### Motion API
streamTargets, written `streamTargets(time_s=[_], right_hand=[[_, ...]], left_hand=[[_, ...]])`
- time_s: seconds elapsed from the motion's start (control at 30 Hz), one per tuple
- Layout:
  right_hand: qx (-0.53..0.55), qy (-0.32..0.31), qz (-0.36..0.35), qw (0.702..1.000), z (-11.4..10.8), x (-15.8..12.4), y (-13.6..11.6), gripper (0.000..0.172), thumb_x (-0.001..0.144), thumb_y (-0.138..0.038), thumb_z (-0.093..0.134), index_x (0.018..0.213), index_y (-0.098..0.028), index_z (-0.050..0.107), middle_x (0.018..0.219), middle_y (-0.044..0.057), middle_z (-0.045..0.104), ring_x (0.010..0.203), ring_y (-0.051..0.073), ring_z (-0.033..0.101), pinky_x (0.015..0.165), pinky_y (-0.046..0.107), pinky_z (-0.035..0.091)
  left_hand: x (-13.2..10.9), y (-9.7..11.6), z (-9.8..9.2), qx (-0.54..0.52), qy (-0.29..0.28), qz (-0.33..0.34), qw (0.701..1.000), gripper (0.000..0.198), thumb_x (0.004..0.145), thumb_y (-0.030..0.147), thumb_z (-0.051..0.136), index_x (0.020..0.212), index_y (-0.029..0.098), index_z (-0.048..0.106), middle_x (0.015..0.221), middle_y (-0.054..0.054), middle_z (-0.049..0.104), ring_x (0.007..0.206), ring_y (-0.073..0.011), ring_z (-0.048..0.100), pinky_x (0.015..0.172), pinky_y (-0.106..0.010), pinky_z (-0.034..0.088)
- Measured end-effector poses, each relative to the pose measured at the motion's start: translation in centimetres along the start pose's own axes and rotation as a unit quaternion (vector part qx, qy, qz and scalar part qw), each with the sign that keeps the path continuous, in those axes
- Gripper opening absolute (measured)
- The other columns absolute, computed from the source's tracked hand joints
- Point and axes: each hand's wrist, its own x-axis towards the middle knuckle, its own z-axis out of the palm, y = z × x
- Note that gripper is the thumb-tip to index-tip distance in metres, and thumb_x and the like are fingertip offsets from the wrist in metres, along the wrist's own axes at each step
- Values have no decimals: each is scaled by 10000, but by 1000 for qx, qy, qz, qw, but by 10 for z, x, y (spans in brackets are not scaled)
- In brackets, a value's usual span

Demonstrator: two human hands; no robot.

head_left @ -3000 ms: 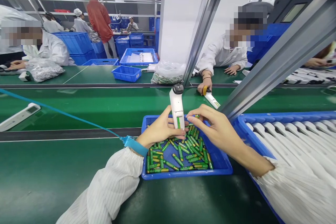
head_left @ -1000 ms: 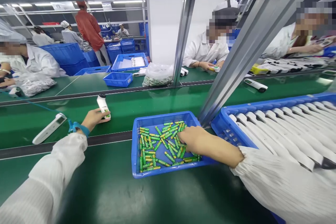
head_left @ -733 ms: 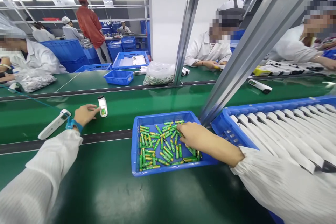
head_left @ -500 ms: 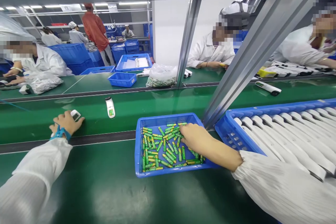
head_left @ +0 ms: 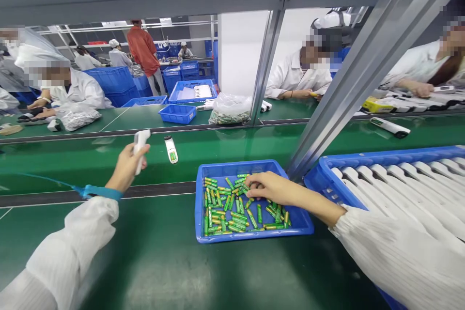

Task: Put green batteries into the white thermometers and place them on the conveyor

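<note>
My left hand (head_left: 125, 167) is closed around a white handheld infrared thermometer (head_left: 141, 147), lifted over the green conveyor belt. On the belt just right of it lies another white thermometer (head_left: 171, 150) with green batteries showing in its open compartment. My right hand (head_left: 267, 186) reaches into a blue tray (head_left: 254, 238) of loose green-and-gold batteries (head_left: 238, 223). Its fingers are curled and pinch at the batteries near the tray's far side; the fingertips are partly hidden.
A blue crate (head_left: 327, 162) of white thermometer housings (head_left: 403, 193) stands at the right. A slanted metal post (head_left: 337, 77) rises behind the tray. Another thermometer (head_left: 390, 127) lies on the belt's right part. Across the belt are a small blue bin (head_left: 177, 113), a plastic bag (head_left: 230, 109) and several co-workers.
My left hand has picked the thermometer up off the belt and moved right with it. My right hand stays in the battery tray, its fingers shifting among the batteries. The view has turned slightly left.
</note>
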Motion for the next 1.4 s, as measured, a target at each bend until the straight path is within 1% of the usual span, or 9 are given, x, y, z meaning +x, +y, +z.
streamTargets(time_s=[0.1, 0.2, 0.37, 0.53, 0.67, 0.9, 1.07, 1.23, 1.4], right_hand=[[215, -21, -18, 976, 2, 3, 1, 252, 884, -437, 609, 854, -194, 547, 766, -4, 674, 711, 163, 688, 621, 248, 536], [392, -23, -16, 919, 1, 3, 0, 441, 748, -561, 730, 850, -185, 523, 780, -20, 610, 781, 192, 711, 699, 301, 587], [468, 15, -44, 883, -5, 1, 2, 423, 722, -496, 792, 845, -170, 552, 770, -34, 609, 786, 156, 694, 807, 305, 556], [498, 33, -44, 865, -8, 1, 2, 390, 724, -456, 804, 834, -169, 565, 756, -35, 610, 740, 124, 658, 785, 281, 533], [494, 42, -6, 869, -11, 2, 7, 400, 716, -460, 804, 887, -170, 589, 800, -25, 620, 799, 144, 680, 840, 304, 544], [178, 75, 20, 981, -8, 4, 21, 130, 825, -272, 620, 888, -164, 657, 730, 14, 679, 711, 190, 669, 673, 289, 492], [70, 145, 7, 987, -13, -1, 17, 168, 862, -212, 525, 937, -176, 671, 861, 36, 698, 698, 168, 629, 665, 271, 462], [91, 11, -38, 995, -12, -12, 1, 286, 922, -192, 395, 960, -205, 678, 836, 11, 687, 670, 160, 596, 629, 261, 440], [-2, -81, -70, 994, 19, -17, -18, 320, 951, -141, 363, 902, -213, 671, 813, 8, 691, 708, 164, 611, 667, 272, 417]], left_hand=[[-28, 24, 56, -107, -104, 5, 989, 404, 849, 516, 571, 1038, 160, 545, 847, -41, 633, 481, -79, 489, 387, -184, 350], [-63, 45, 110, -281, -280, -55, 916, 498, 875, 578, 533, 1156, 167, 511, 833, -48, 632, 497, -125, 579, 327, -197, 399], [-99, 52, 163, -275, -249, 6, 929, 614, 895, 665, 451, 1284, 191, 449, 744, -9, 611, 533, -153, 632, 331, -205, 465], [-105, 50, 168, -243, -233, -13, 941, 628, 914, 673, 391, 1282, 179, 508, 767, -38, 636, 504, -136, 608, 306, -183, 422], [-106, 53, 164, -275, -232, -75, 930, 563, 916, 593, 484, 1314, 195, 503, 907, -71, 643, 710, -195, 691, 400, -241, 544], [-105, 54, 166, -272, -255, -96, 923, 536, 925, 554, 487, 1336, 209, 482, 973, -89, 626, 762, -233, 700, 423, -296, 585], [-105, 54, 167, -261, -279, -90, 920, 523, 933, 542, 472, 1338, 212, 487, 953, -82, 622, 765, -237, 697, 410, -304, 582], [-107, 53, 167, -266, -269, -78, 922, 480, 917, 577, 483, 1200, 195, 553, 1011, -95, 641, 790, -242, 700, 458, -325, 606], [-108, 54, 167, -257, -288, -71, 920, 434, 927, 556, 478, 1132, 182, 557, 1105, -121, 651, 838, -253, 702, 476, -321, 613]])
